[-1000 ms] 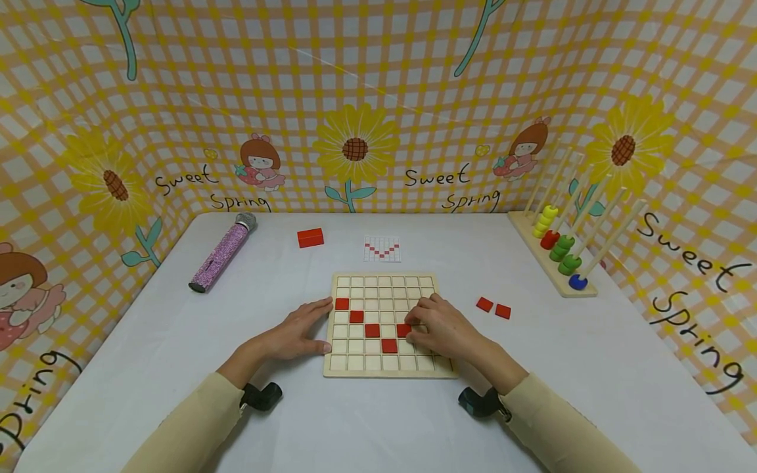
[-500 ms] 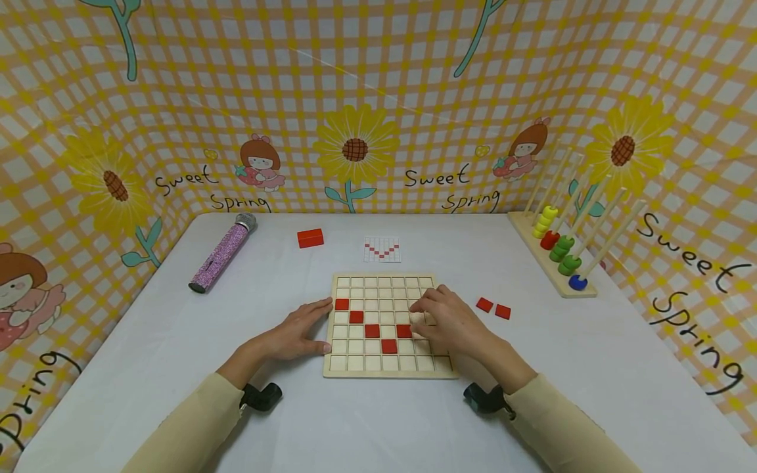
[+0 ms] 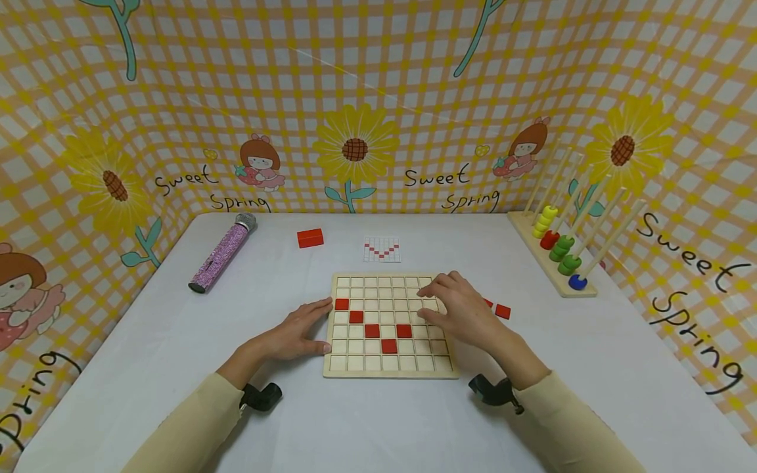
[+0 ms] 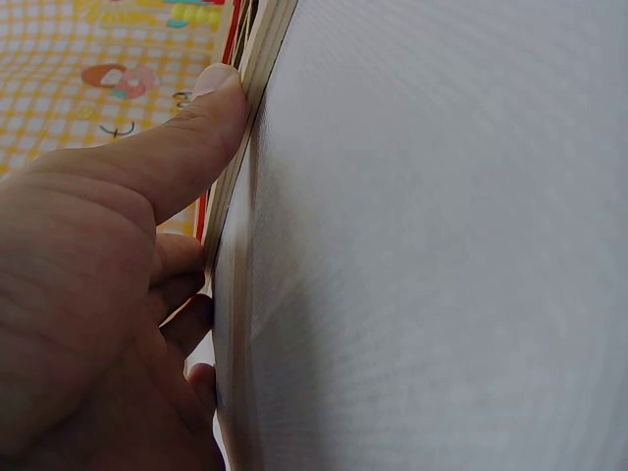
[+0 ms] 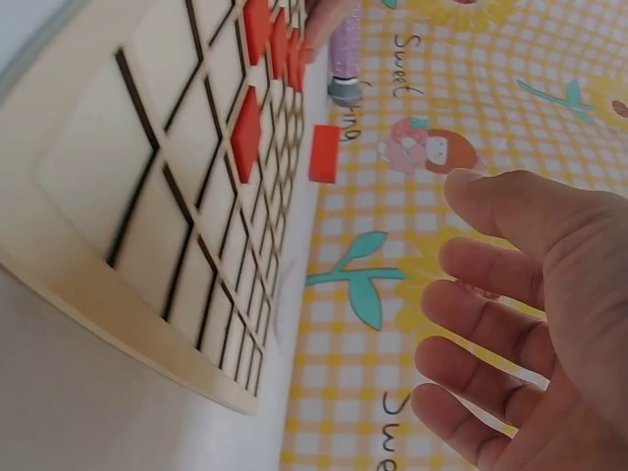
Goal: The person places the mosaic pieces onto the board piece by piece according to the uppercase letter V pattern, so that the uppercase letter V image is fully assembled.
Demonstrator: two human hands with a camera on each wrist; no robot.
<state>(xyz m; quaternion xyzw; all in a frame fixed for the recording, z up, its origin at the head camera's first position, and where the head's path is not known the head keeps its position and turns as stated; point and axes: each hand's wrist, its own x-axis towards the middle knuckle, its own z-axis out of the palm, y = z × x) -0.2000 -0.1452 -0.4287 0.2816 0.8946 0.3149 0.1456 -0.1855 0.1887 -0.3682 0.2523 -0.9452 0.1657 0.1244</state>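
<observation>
A wooden grid board [image 3: 355, 363] lies flat in the head view with several red square tiles [image 3: 389, 346] in its cells, stepping down from the left and up once at the right. My left hand [image 3: 290, 332] rests on the table, thumb and fingertips touching the board's left edge; the left wrist view shows the thumb [image 4: 201, 123] against that edge. My right hand [image 3: 464, 312] hovers over the board's right side, holding nothing. Its fingers [image 5: 481, 314] are spread and slightly bent in the right wrist view. Beyond it lie two loose red tiles [image 3: 503, 311], one partly hidden behind the hand.
Behind the board lie a small printed pattern card [image 3: 382, 249] and a red block [image 3: 310, 238]. A glittery pink microphone [image 3: 221, 255] lies at the back left. At the back right stands a wooden peg rack [image 3: 552, 256] with coloured beads.
My right hand has let go of the red tile in the board, lifted, and moved right and away toward the loose tiles. The left hand has stayed put.
</observation>
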